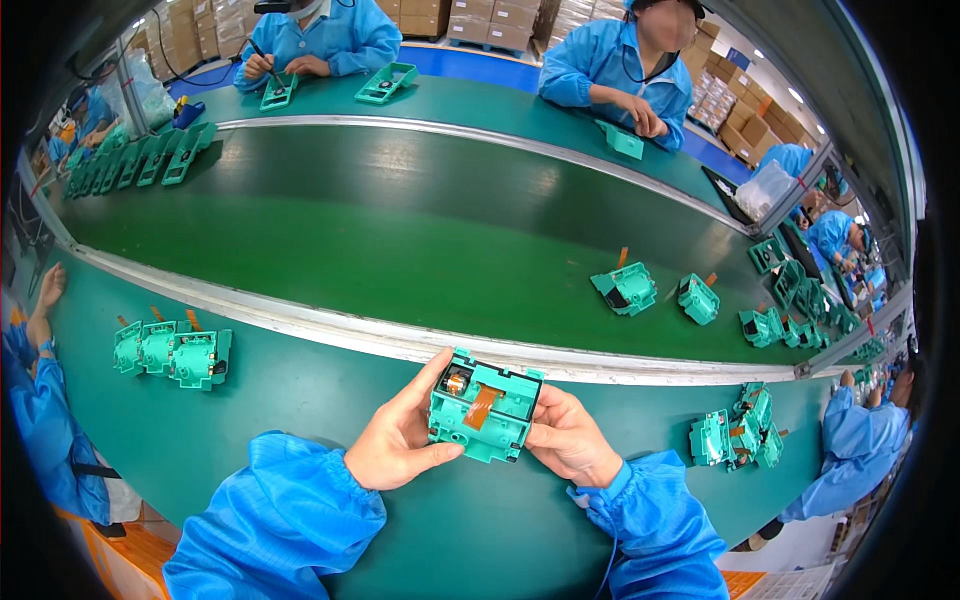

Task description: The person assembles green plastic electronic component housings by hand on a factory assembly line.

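Boxy green plastic housing [512,418] held up over the smooth green surface [450,540]

From here I see the bare left hand [402,437] pinching the housing's left side, thumb at its lower edge, and the bare right hand [572,437] pinching the right; neither grip is spread free. A flat orange ribbon cable [482,407] crosses its face. Beyond runs a dark-green conveyor belt [400,230]. Three similar green housings [160,350] sit to the left, a cluster of green housings [712,440] to the right.

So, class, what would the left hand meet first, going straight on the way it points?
The green housing the left hand touches; beyond, perhaps the near metal rail, though depth is unclear.
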### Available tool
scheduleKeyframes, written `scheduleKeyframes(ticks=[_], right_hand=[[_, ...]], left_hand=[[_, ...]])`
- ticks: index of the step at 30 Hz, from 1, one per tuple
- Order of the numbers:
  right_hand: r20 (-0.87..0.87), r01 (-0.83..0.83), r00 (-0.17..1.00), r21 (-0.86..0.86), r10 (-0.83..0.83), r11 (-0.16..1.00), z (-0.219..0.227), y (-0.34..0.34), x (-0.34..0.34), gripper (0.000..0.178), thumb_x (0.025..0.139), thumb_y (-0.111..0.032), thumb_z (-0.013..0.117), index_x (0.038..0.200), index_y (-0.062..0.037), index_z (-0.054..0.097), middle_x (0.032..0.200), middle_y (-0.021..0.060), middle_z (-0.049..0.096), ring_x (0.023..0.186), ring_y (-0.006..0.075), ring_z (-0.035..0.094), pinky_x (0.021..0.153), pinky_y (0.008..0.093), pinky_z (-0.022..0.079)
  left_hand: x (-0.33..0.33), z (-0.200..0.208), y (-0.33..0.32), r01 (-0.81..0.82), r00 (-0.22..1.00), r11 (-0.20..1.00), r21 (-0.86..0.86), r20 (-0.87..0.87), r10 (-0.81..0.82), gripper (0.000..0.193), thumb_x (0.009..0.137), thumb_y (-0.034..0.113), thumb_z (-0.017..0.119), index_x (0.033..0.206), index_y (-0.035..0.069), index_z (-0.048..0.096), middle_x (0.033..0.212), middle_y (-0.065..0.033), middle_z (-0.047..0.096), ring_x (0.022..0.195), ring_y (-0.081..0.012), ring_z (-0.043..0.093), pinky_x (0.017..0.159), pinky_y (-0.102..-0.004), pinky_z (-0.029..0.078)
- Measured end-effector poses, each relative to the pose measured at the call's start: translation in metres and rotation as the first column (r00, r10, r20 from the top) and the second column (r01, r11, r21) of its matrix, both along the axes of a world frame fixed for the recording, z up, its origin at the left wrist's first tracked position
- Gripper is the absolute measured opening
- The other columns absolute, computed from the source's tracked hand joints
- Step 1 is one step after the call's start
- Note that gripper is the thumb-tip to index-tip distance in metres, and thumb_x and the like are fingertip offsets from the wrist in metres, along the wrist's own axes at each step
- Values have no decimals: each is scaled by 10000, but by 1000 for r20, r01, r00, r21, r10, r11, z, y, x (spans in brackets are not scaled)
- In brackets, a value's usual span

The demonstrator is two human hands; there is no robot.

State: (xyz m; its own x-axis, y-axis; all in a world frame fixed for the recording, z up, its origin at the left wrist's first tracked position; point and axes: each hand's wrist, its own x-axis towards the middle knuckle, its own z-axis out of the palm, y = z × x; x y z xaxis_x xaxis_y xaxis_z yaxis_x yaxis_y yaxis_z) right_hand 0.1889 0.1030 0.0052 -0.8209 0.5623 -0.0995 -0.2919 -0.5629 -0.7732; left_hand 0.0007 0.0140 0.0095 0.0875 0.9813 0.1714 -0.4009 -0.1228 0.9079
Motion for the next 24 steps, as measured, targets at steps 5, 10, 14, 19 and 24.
scheduleKeyframes(ticks=[5, 10, 14, 19, 24], right_hand=[[-22, -17, 1000, 21, 18, 1000, -2, -1, 2, 406, 809, -57, 569, 1188, 6, 436, 1094, 108, 546, 998, 165, 521, 871, 307, 408], [74, 119, 988, 201, -136, 972, 5, -19, -7, 376, 842, -34, 512, 1198, 36, 414, 1105, 128, 538, 1002, 153, 512, 874, 287, 407], [152, 152, 967, 292, -203, 944, 8, -28, -10, 366, 865, -57, 487, 1206, 46, 403, 1108, 132, 538, 1002, 146, 509, 867, 283, 408], [65, 144, 983, 323, -173, 935, 11, -32, -10, 401, 872, -51, 463, 1248, 36, 353, 1111, 142, 534, 1010, 163, 507, 871, 286, 409], [-13, 261, 961, 370, -276, 892, 18, -38, -12, 346, 851, -34, 479, 1181, 39, 404, 1042, 162, 557, 938, 202, 547, 817, 325, 444]], left_hand=[[4, -1, 0, -15, 997, 1000, -22, 79, 17, 951, 671, -96, 638, 1372, 143, 42, 1313, -106, 279, 1221, -230, 290, 973, -396, 295], [11, 1, 0, -134, 987, 990, -53, -98, 129, 914, 667, 1, 699, 1347, 76, 93, 1304, -139, 266, 1192, -257, 325, 964, -402, 317], [13, 5, 0, -116, 991, 977, -177, 41, 125, 833, 683, -39, 636, 1346, 48, 139, 1299, -124, 269, 1169, -248, 348, 941, -377, 356], [10, 4, -1, -78, 991, 971, -227, 87, 100, 754, 738, -14, 609, 1335, 22, 151, 1252, -140, 327, 1120, -233, 407, 938, -357, 372], [5, -2, 0, 10, 972, 957, -290, 229, 59, 644, 774, 118, 565, 1313, 11, 229, 1210, -173, 409, 1073, -259, 461, 932, -399, 378]])
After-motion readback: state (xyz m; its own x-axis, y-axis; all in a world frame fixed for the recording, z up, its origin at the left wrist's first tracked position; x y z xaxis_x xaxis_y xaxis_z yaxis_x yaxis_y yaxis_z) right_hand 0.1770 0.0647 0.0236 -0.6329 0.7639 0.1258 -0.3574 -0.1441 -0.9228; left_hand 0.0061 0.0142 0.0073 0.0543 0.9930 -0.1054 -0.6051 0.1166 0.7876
